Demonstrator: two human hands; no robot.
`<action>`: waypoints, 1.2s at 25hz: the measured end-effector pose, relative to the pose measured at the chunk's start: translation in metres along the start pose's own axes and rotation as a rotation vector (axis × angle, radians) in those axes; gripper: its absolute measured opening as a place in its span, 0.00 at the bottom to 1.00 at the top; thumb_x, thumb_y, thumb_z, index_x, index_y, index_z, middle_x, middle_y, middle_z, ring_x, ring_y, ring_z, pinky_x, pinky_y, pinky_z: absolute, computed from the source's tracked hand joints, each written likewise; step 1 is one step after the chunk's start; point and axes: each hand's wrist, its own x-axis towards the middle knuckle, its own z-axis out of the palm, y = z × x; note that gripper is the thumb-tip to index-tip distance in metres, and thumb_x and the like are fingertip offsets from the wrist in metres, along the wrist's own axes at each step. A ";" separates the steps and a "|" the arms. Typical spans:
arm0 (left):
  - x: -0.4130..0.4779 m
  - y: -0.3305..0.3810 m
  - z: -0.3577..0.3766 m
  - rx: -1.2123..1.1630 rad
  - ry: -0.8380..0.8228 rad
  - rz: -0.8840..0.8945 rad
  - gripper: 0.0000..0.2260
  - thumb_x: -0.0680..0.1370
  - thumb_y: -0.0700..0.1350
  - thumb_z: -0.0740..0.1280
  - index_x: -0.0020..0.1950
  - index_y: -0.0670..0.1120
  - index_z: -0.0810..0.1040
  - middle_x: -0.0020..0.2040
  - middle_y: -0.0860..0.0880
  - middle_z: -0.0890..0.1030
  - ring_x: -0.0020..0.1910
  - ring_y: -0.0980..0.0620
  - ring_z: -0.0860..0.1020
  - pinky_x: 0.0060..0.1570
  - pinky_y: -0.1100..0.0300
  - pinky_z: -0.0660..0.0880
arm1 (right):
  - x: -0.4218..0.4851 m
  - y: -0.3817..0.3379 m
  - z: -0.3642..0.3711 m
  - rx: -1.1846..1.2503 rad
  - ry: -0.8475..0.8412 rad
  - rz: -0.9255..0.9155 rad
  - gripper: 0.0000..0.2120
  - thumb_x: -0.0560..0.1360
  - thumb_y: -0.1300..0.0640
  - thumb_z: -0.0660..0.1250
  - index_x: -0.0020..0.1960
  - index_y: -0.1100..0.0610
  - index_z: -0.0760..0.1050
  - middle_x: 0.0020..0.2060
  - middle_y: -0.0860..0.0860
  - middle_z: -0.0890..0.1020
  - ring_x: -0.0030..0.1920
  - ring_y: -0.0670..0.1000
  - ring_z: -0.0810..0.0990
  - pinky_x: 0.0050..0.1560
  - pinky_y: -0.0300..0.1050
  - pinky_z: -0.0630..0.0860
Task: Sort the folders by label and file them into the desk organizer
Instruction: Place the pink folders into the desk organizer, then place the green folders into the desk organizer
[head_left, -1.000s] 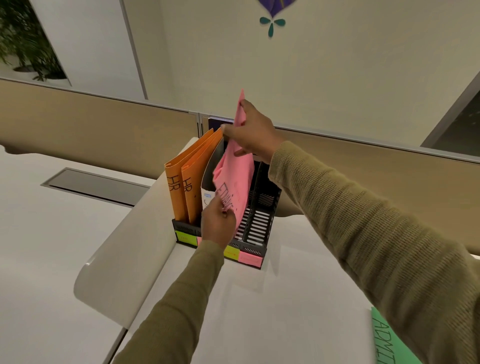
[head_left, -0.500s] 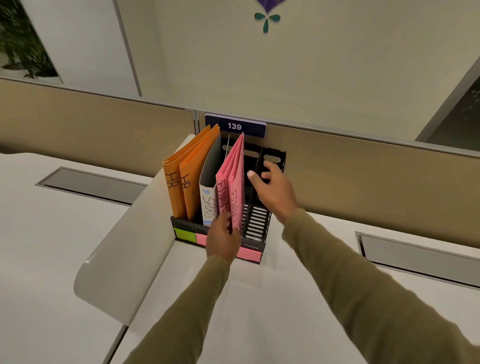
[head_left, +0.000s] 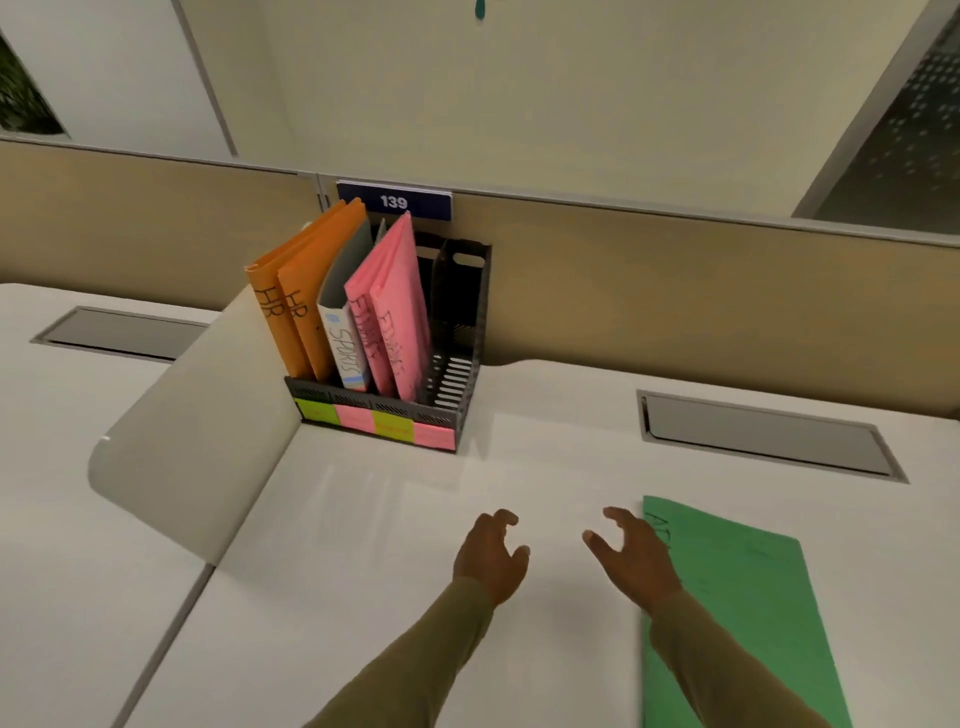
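Both hands empty, one folder left to file.

Fingers curled loosely apart on the left hand (head_left: 491, 553) and right hand (head_left: 631, 558), gripping nothing, well in front of the organizer (head_left: 447, 410); the right hand overlaps the near edge of the green folder (head_left: 737, 597), flat on the desk (head_left: 363, 519). Filed already: two orange folders (head_left: 304, 301), a white one (head_left: 345, 332), two pink folders (head_left: 395, 306). The organizer's rightmost slot looks empty.
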 end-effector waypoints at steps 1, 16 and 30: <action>-0.006 0.004 0.015 0.042 -0.062 -0.013 0.17 0.76 0.50 0.67 0.65 0.52 0.72 0.60 0.49 0.75 0.60 0.50 0.76 0.61 0.58 0.72 | -0.005 0.028 -0.011 -0.041 0.002 0.056 0.28 0.76 0.47 0.70 0.72 0.56 0.69 0.69 0.58 0.73 0.69 0.58 0.72 0.70 0.48 0.67; -0.062 0.041 0.165 -0.256 -0.404 -0.360 0.30 0.75 0.51 0.72 0.73 0.45 0.65 0.63 0.41 0.77 0.59 0.41 0.78 0.55 0.53 0.75 | -0.057 0.237 -0.085 -0.098 -0.090 0.542 0.50 0.69 0.36 0.73 0.80 0.51 0.49 0.72 0.61 0.64 0.71 0.64 0.68 0.70 0.56 0.69; -0.054 0.023 0.089 -0.387 -0.102 -0.257 0.12 0.74 0.48 0.73 0.53 0.48 0.75 0.51 0.44 0.83 0.43 0.46 0.83 0.45 0.54 0.80 | -0.067 0.150 -0.033 0.162 -0.215 0.448 0.45 0.73 0.37 0.69 0.80 0.54 0.54 0.75 0.55 0.68 0.73 0.59 0.68 0.73 0.54 0.66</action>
